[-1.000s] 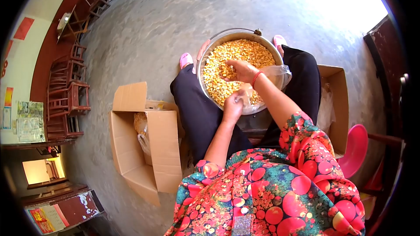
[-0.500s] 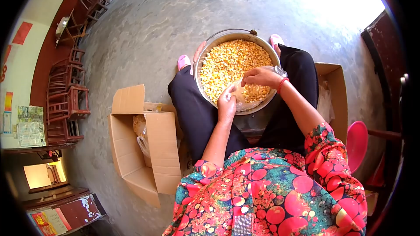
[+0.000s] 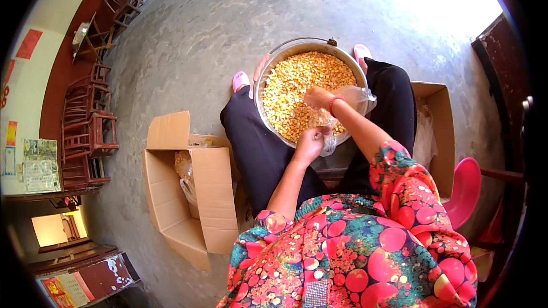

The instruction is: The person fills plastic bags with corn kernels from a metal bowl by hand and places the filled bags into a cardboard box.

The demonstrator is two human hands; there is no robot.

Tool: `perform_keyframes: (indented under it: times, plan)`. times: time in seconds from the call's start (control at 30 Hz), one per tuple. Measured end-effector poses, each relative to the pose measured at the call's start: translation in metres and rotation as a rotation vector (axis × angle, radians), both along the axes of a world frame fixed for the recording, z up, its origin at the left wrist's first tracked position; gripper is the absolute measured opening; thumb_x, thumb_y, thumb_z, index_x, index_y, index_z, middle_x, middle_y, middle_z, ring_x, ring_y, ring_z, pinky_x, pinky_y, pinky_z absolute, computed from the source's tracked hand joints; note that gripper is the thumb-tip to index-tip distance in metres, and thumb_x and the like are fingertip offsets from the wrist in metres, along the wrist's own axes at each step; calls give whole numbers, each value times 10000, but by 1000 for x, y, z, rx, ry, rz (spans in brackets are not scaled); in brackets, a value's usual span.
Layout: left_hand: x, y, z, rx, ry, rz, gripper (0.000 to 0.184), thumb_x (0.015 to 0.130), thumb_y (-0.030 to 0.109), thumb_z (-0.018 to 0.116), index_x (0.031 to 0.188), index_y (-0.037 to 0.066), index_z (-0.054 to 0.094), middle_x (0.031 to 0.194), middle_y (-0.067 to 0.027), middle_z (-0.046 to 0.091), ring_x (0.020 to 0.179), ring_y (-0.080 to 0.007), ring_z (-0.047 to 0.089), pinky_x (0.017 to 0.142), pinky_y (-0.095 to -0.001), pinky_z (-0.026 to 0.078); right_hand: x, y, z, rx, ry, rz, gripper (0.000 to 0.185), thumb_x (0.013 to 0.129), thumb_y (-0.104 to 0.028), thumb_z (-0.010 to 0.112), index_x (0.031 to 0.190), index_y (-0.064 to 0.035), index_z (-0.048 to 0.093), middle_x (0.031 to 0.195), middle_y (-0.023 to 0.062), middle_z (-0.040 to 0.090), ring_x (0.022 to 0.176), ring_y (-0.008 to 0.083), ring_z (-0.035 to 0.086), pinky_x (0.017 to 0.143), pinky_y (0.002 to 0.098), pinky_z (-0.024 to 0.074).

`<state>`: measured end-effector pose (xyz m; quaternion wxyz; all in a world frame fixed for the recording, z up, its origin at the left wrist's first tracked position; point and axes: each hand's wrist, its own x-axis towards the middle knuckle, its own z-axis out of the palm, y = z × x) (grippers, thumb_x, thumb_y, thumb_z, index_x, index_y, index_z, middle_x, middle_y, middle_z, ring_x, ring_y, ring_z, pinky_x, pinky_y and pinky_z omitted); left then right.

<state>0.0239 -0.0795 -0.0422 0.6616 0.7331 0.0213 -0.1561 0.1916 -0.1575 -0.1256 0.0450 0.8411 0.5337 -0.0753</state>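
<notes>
Plastic, clear: one bag (image 3: 355, 98), pinched at its near end by the fingers of my left hand (image 3: 309, 144), at the near side of the pot; its other end lies across the pot's right rim. My right hand (image 3: 318, 98), one red bracelet (image 3: 337, 100) at the wrist, is above the pot's contents, right of its middle, fingers pointing down at the kernels. Their tips are hidden, so I cannot tell whether they pinch anything.

Corn kernels (image 3: 302, 74), yellow, loose: one potful, filling the inside broadly. Metal pot (image 3: 260, 102), round, upright on the floor (image 3: 211, 40); wire handle (image 3: 299, 39) lying along its far rim.

Dark trousers (image 3: 257, 148), one leg at each side of the pot. Pink shoes (image 3: 240, 81), one pair, one just left of the pot and one just beyond its right far rim.

Cardboard box (image 3: 214, 199), open, left of and nearer than the pot; inside I see a bag of yellow pieces (image 3: 184, 166). Second box (image 3: 444, 131), open, right of the pot past the leg, holding clear plastic (image 3: 424, 140). Pink basin (image 3: 466, 191), tilted, right of and nearer than the pot. Wooden chairs (image 3: 103, 131), several, well left of the pot.
</notes>
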Motion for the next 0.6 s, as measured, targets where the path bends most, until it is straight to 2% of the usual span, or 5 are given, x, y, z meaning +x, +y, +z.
perform_keyframes:
  times: [0.13,0.33,0.37,0.43,0.6]
  plan:
    - [1,3,7,108,57,-19,243,740,-42,434,950,-29,555,889,-76,595,815,-108,541,688,-220,421,-33,22,22,638,1283,-1160,270,743,-248,515,886,-21,548,889,121,558,833,197,540,624,323,487]
    - [-3,9,-20,73,-1,-7,229,735,-34,471,952,-40,545,928,-107,589,853,-133,538,739,-263,417,-31,53,-5,536,1051,-649,664,432,-15,713,1038,-55,445,900,152,536,886,280,509,757,331,429]
    - [-3,9,-17,86,-21,-17,228,733,-38,470,948,-45,543,925,-110,590,854,-131,536,741,-262,416,-26,57,-55,667,1035,-516,587,487,-58,704,1015,-48,449,875,140,538,853,272,512,752,335,430]
    - [-3,8,-8,171,-39,-31,215,733,-33,466,931,-57,543,903,-103,596,844,-133,537,741,-260,417,-41,56,36,817,1909,-1323,347,680,-163,610,958,-29,453,827,91,524,765,228,508,675,365,473]
    - [-1,8,-3,166,-10,12,285,710,-52,421,974,-45,528,941,-100,574,850,-142,530,723,-254,421,-45,43,86,1133,1963,-1287,183,781,-159,499,915,-36,482,798,76,518,756,178,506,552,350,519]
